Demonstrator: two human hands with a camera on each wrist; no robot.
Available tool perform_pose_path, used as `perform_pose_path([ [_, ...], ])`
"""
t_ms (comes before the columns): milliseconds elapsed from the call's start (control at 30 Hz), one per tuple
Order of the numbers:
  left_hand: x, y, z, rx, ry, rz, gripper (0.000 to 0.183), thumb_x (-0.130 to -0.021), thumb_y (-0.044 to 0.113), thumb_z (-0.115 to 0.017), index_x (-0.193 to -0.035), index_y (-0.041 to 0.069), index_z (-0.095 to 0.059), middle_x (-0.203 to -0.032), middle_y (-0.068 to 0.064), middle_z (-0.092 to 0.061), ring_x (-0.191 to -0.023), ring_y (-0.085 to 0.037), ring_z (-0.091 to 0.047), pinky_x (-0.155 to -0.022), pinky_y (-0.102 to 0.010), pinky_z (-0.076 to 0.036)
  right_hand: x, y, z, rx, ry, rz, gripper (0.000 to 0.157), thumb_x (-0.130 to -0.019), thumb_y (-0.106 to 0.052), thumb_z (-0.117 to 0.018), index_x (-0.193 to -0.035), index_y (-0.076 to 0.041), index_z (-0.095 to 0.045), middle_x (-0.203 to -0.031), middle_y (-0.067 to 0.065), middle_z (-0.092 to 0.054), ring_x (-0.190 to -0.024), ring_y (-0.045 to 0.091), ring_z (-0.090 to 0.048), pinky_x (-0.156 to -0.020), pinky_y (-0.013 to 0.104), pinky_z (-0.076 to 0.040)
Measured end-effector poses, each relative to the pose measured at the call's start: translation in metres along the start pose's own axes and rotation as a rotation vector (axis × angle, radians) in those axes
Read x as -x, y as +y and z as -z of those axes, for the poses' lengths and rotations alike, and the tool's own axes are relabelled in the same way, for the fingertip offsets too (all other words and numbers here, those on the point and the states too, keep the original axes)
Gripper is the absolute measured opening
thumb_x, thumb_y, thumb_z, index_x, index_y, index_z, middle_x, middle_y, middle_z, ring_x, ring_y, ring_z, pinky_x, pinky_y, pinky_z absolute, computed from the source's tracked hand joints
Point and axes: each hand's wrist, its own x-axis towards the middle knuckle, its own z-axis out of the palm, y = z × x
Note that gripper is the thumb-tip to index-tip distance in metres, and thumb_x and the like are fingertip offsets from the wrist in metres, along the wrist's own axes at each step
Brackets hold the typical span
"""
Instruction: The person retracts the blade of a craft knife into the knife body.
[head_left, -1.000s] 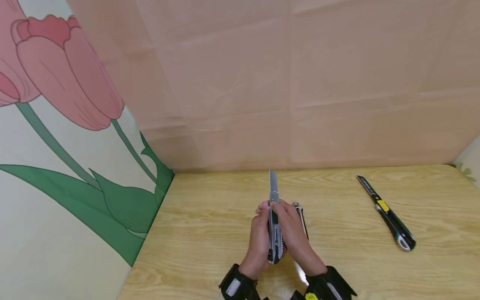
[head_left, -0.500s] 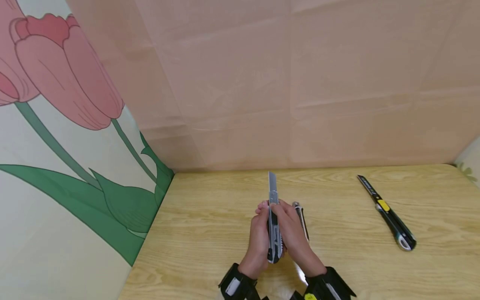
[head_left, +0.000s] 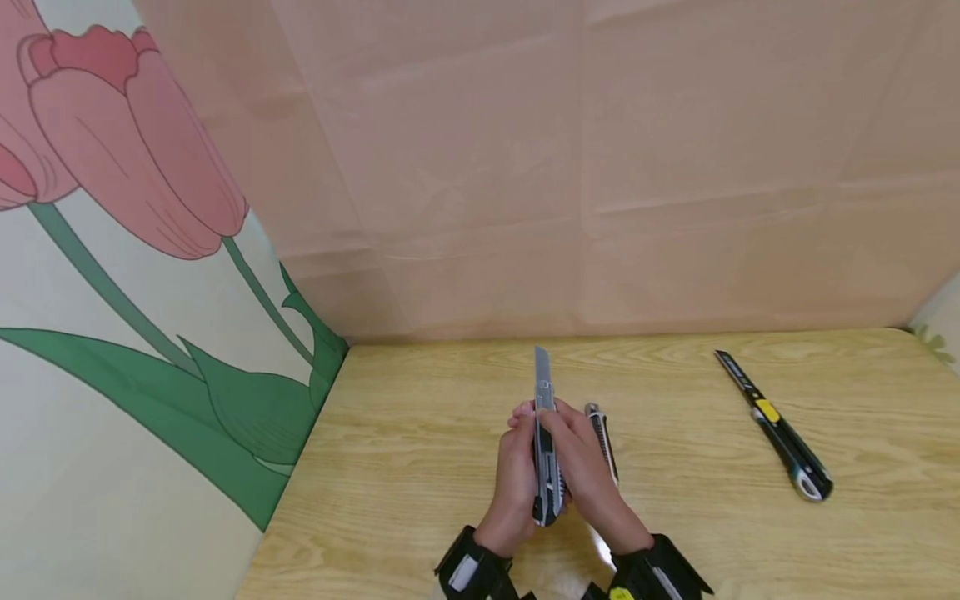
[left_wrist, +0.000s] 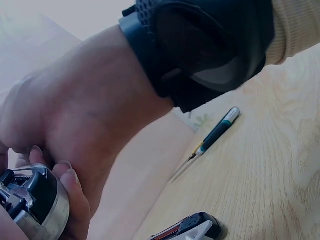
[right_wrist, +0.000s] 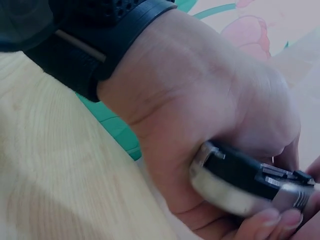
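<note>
Both hands grip one grey and black utility knife point(head_left: 547, 467), with its broad steel blade point(head_left: 542, 367) out and pointing away from the person. My left hand point(head_left: 516, 475) wraps its left side. On the other side my right hand point(head_left: 585, 458) holds it, thumb lying on top near the slider. In the right wrist view the knife's rounded end point(right_wrist: 230, 192) sits within the curled fingers. A second utility knife point(head_left: 602, 437) lies on the table, partly hidden under my right hand and wrist.
A black utility knife with a yellow slider point(head_left: 780, 429) lies at the right on the wood-grain table point(head_left: 397, 450). Behind the table hangs a pinkish-brown cloth point(head_left: 480, 167). A tulip-printed wall panel point(head_left: 150, 333) stands on the left.
The held knife's blade tip has shifted slightly left and toward the person, and the right thumb has slid back a little with it. The knives on the table have stayed put.
</note>
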Motion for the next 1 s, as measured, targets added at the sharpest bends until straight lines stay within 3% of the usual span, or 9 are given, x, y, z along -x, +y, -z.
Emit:
perform_pose_path([
  [333, 0.0007, 0.0007, 0.0019, -0.021, -0.019, 0.015, 0.064, -0.105, 0.065, -0.036, -0.107, 0.01, -0.069, -0.066, -0.003, -0.057, -0.045, -0.014, -0.055, -0.037, -0.028, -0.048, 0.0014, 0.0018, 0.002, -0.008, -0.044, -0.004, 0.034, -0.108, -0.018, -0.044, -0.12, 0.0, -0.069, -0.112, 0.013, -0.074, -0.111, 0.024, -0.062, -0.098, 0.025, -0.042],
  [733, 0.0036, 0.0064, 0.0039, -0.07, 0.018, 0.027, 0.062, -0.104, 0.066, -0.039, -0.119, 0.014, -0.069, -0.07, -0.005, -0.059, -0.047, -0.016, -0.057, -0.037, -0.028, -0.049, 0.0034, 0.0041, 0.0, -0.063, -0.056, -0.001, 0.036, -0.109, -0.02, -0.043, -0.125, 0.001, -0.067, -0.115, 0.014, -0.073, -0.114, 0.022, -0.064, -0.1, 0.023, -0.044],
  [1000, 0.0038, 0.008, 0.0031, -0.065, 0.01, 0.016, 0.062, -0.105, 0.064, -0.038, -0.107, 0.011, -0.069, -0.068, -0.005, -0.058, -0.046, -0.017, -0.057, -0.036, -0.03, -0.049, 0.0025, 0.0022, -0.0008, -0.086, -0.054, 0.013, 0.033, -0.106, -0.013, -0.043, -0.124, 0.003, -0.065, -0.113, 0.018, -0.072, -0.108, 0.022, -0.065, -0.095, 0.024, -0.048],
])
